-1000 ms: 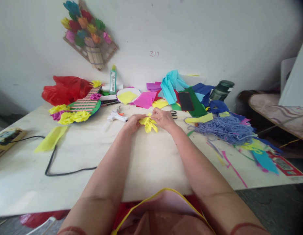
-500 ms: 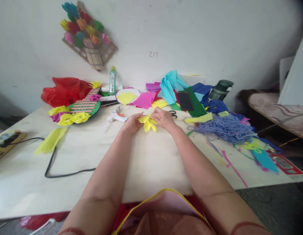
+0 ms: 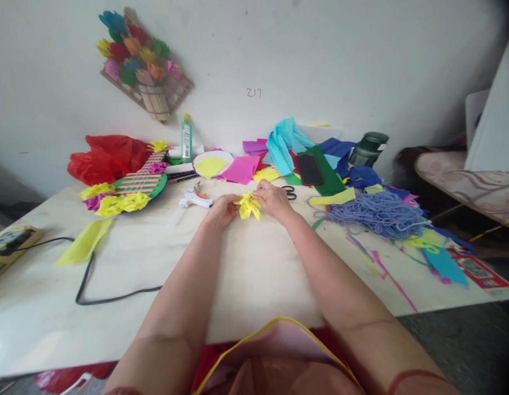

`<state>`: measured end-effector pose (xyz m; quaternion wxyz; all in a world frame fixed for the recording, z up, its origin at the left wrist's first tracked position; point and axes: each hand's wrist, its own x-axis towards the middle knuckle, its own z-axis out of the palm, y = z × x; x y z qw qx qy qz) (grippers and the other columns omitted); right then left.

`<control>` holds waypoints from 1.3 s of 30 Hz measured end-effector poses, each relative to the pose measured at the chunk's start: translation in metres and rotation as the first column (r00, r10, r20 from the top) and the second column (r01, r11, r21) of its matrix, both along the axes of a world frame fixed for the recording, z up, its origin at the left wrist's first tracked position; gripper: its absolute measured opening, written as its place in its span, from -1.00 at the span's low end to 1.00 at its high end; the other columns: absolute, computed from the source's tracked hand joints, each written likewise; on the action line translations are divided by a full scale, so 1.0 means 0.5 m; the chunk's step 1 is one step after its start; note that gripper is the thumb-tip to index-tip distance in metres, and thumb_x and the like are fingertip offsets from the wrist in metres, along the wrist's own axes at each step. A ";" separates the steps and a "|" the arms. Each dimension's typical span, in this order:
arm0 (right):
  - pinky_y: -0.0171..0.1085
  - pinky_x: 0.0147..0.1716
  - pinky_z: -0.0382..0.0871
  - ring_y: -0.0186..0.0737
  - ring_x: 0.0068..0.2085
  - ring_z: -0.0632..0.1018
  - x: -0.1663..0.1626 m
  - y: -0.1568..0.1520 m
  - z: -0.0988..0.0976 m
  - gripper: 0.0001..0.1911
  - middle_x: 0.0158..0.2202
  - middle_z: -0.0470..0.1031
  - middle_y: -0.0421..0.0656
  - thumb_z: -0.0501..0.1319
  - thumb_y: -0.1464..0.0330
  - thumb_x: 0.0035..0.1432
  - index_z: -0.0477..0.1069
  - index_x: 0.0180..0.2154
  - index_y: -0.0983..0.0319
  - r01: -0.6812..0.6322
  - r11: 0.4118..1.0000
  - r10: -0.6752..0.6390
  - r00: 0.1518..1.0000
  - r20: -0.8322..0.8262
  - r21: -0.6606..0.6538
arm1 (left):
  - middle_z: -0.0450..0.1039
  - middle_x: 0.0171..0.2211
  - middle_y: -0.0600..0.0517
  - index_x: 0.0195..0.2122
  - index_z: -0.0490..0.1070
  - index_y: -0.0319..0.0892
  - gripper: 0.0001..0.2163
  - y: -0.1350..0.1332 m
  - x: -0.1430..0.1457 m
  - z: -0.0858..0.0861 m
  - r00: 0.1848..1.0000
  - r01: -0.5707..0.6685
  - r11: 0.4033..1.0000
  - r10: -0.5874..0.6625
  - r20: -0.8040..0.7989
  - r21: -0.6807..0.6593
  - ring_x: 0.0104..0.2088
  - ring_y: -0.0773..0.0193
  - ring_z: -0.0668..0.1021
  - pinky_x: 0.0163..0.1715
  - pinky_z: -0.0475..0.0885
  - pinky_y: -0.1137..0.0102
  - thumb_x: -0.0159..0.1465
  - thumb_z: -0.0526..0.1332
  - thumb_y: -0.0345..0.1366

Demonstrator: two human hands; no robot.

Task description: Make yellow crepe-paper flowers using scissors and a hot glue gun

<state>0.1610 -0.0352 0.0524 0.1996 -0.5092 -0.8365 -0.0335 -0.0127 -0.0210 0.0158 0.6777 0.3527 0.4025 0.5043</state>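
Observation:
A yellow paper flower with pointed petals is held just above the table, between my two hands. My left hand is closed on its left side. From the right, my right hand pinches the flower near its top, and the fingertips are partly hidden. A white glue gun lies on the table left of my left hand. Black-handled scissors lie just beyond my right hand.
A paper-decorated guitar shape and a yellow strip lie left, by a black cord. Coloured paper, a phone and a green bottle line the back. Blue yarn is heaped right, near a dark jar.
The camera view has shifted slightly. Both hands keep hold of the yellow flower in nearly the same place, with only small finger movement.

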 end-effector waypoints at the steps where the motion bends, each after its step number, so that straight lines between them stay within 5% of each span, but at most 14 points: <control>1: -0.31 -0.40 0.16 -0.26 -0.19 0.50 -0.001 -0.001 0.001 -0.69 -0.03 0.53 -0.14 0.05 0.30 0.32 0.59 -0.20 0.13 0.004 1.000 -0.004 1.000 0.006 -0.003 | 0.54 -0.50 -0.09 -0.43 0.45 -0.27 -0.89 0.000 0.002 -0.001 1.000 -0.004 1.000 0.004 -0.009 0.003 -0.41 0.13 0.63 -0.42 0.54 0.34 -0.03 0.22 -0.44; 16: -0.26 -0.39 0.16 -0.19 -0.20 0.52 -0.008 0.001 -0.004 -0.63 0.01 0.50 -0.09 -0.01 0.30 0.34 0.58 -0.17 0.13 0.085 0.996 -0.083 0.994 0.078 -0.018 | 0.58 -0.41 -0.12 -0.38 0.50 -0.32 -0.83 -0.001 0.008 -0.008 0.999 -0.015 0.996 0.018 -0.038 0.090 -0.30 0.09 0.64 -0.35 0.56 0.32 -0.06 0.29 -0.44; 25: -0.25 -0.43 0.07 -0.19 -0.25 0.49 -0.009 -0.007 0.003 -0.62 -0.01 0.52 -0.07 -0.04 0.36 0.32 0.56 -0.15 0.15 0.037 0.998 -0.044 0.988 0.149 0.049 | 0.57 -0.41 -0.10 -0.44 0.44 -0.25 -0.90 -0.005 0.008 -0.001 0.999 -0.030 0.997 0.030 0.014 0.066 -0.27 0.08 0.64 -0.33 0.56 0.32 -0.03 0.24 -0.42; 32: -0.25 -0.45 0.02 -0.23 -0.26 0.48 -0.007 -0.007 0.002 -0.61 -0.05 0.53 -0.13 -0.05 0.29 0.35 0.57 -0.20 0.14 -0.019 0.996 0.010 0.995 0.101 0.085 | 0.59 -0.38 -0.11 -0.28 0.53 -0.30 -0.74 -0.005 -0.002 -0.004 1.000 -0.002 0.996 0.000 0.026 0.090 -0.29 0.10 0.63 -0.36 0.56 0.32 -0.03 0.24 -0.41; 39: -0.24 -0.46 -0.01 -0.25 -0.24 0.49 -0.005 -0.004 0.007 -0.65 -0.08 0.55 -0.14 0.01 0.33 0.32 0.57 -0.26 0.17 -0.041 0.997 0.035 0.995 0.097 0.066 | 0.58 -0.42 -0.13 -0.39 0.53 -0.34 -0.83 -0.005 0.000 -0.001 0.998 0.005 1.000 -0.006 0.069 0.025 -0.29 0.10 0.63 -0.34 0.56 0.35 -0.02 0.21 -0.49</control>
